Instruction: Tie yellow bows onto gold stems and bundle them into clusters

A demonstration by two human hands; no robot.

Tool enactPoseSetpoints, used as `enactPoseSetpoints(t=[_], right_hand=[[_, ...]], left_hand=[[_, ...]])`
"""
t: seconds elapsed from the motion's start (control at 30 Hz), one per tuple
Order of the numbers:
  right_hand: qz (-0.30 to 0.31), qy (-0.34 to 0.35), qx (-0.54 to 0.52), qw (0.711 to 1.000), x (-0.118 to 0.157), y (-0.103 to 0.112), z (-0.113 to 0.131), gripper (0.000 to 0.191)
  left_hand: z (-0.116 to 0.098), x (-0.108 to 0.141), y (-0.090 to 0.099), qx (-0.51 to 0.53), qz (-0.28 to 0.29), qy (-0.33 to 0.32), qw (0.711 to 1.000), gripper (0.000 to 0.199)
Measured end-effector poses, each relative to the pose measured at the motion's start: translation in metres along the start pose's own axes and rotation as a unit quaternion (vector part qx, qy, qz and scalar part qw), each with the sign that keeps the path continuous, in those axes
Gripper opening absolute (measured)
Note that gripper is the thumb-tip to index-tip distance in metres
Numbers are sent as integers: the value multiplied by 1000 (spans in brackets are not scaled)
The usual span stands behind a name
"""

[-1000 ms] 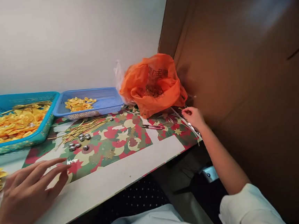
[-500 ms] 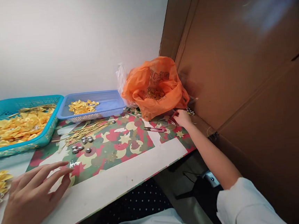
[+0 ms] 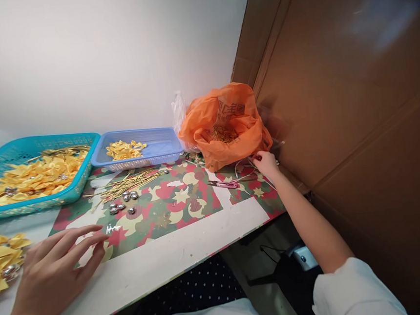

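My left hand [image 3: 59,264] hovers or rests over the table's near left edge, fingers apart with nothing in them. Beside it on the left lies a pile of yellow ribbon bows [image 3: 2,264] with silver bells among them. Reaching far to the right, my right hand [image 3: 266,165] has its fingers pinched together at the foot of an orange plastic bag [image 3: 220,147]. A small dark red spot shows at its fingertips; what they hold is unclear. Thin white cord [image 3: 242,169] loops next to that hand, by pink thread snips [image 3: 224,184].
Several loose silver bells [image 3: 131,211] and a bundle of gold ties [image 3: 131,184] lie mid-table. Behind them stand a teal basket [image 3: 82,176] of yellow bows and a blue basket [image 3: 162,158] with more. A cardboard wall [image 3: 354,91] bounds the right side.
The view has shifted slightly, so everything sits further right. My right hand stays by the bag, and more of the white cord shows beside it. My left hand keeps its pose.
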State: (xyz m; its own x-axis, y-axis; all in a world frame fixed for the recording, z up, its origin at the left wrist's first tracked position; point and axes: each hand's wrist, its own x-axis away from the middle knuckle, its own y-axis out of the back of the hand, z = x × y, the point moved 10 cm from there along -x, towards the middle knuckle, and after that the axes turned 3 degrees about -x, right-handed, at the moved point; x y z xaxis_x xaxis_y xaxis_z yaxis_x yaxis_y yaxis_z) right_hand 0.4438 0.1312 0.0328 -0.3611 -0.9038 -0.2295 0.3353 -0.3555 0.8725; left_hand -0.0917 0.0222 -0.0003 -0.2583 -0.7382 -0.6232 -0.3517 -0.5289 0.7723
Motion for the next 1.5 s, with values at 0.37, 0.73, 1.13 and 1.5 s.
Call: enactPoseSetpoints(t=[0.37,0.73,1.13,1.5], right_hand=[[-188,103,-267,940,17,92,34,16],[437,159,-342,816,122,-35,225,16],[614,71,-358,700,159,-167,266,20],[576,89,-279,763,121,-161,212,19]], left_hand=[[-37,-14,22,-33,-33,-92,995,8],[-82,-47,22,21,-46,-114,992,11],[-80,-45,-42,184,173,-56,966,26],[-23,-27,-87,498,411,336,686,46]])
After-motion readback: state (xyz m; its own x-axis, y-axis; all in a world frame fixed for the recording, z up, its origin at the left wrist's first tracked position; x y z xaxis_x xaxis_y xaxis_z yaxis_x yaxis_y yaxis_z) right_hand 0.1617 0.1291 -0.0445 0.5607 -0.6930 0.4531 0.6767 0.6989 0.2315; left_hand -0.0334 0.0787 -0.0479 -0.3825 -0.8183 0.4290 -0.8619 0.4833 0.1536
